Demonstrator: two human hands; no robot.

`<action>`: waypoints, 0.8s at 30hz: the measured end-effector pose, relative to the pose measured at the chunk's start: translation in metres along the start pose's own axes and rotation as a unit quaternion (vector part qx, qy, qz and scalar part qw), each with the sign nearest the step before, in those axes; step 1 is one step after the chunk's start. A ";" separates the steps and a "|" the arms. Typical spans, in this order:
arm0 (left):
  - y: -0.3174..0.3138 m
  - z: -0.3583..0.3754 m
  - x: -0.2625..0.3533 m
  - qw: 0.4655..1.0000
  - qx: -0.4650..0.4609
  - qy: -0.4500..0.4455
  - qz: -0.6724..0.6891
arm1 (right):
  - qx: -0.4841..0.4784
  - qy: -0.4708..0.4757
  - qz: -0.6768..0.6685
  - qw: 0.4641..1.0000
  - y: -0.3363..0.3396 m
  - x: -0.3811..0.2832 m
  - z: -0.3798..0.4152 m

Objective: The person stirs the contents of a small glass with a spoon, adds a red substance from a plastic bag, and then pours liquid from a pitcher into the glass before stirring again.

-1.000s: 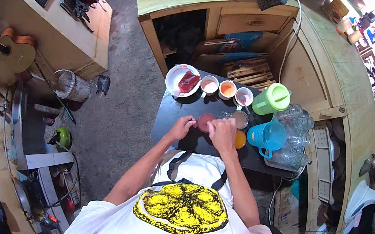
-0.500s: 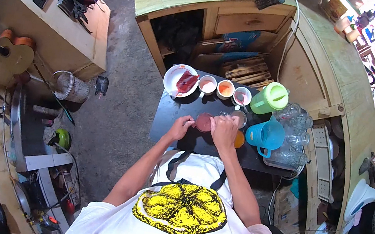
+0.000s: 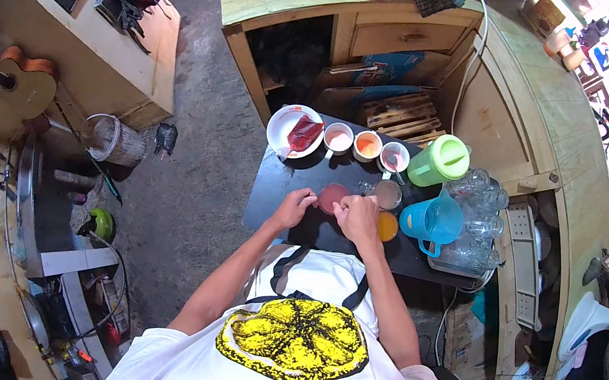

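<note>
A glass mug of dark pink drink (image 3: 333,196) stands on the dark table between my hands. My left hand (image 3: 295,208) is closed at its left side, fingertips pinched where the handle seems to be. My right hand (image 3: 358,218) is closed with fingertips at the mug's right rim; anything thin between them is too small to make out. Just beyond my right hand stands a glass mug of brownish-pink drink (image 3: 386,195). A glass of orange drink (image 3: 388,226) is right of that hand, partly hidden by it.
Along the far edge are a white bowl (image 3: 276,130) with a red packet (image 3: 304,133) and white cups of powder (image 3: 338,138), (image 3: 367,146), (image 3: 394,157). A green pitcher (image 3: 431,168), a blue pitcher (image 3: 428,219) and several glass mugs (image 3: 479,221) crowd the right side.
My right hand has drawn down and left, off the brownish-pink mug, which now shows fully. Its fingers have curled in near the dark pink mug. My left hand stays almost still.
</note>
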State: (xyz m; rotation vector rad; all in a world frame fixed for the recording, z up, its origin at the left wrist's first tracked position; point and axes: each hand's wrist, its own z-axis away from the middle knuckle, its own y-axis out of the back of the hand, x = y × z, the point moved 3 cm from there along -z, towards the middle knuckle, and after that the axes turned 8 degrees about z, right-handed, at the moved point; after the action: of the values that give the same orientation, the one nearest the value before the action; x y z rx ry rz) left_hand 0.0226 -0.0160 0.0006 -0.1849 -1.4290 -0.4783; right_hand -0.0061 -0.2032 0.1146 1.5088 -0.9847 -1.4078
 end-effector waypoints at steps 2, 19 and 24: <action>0.000 0.000 -0.002 1.000 -0.001 0.000 -0.001 | 0.062 0.006 -0.009 0.998 0.003 0.000 0.000; -0.001 -0.001 -0.005 1.000 0.002 0.010 0.007 | 0.027 0.033 0.060 0.997 0.005 0.001 -0.001; -0.001 -0.002 -0.009 1.000 0.008 0.000 0.007 | 0.121 0.053 0.012 0.991 0.007 -0.002 -0.004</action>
State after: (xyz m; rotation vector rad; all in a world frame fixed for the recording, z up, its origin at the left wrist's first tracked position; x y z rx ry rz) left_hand 0.0237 -0.0160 -0.0091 -0.1819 -1.4299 -0.4564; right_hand -0.0026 -0.2039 0.1223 1.7228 -1.1339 -1.2121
